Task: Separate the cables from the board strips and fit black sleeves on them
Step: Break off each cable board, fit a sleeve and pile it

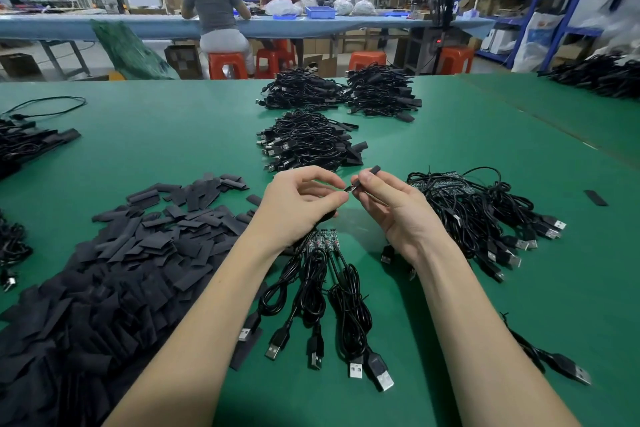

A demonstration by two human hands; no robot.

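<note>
Two hands (304, 204), three finished cable heaps (308, 146), one sleeve pile (138, 253).

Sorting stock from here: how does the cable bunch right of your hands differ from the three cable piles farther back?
The right-hand bunch still has green board strips at its top, its cables fan out loosely, and its USB plugs point toward the right. The far piles show no board strips, only flat black sleeved ends, and their cables are coiled into compact heaps. Both are black USB cables lying on the green table.
</note>
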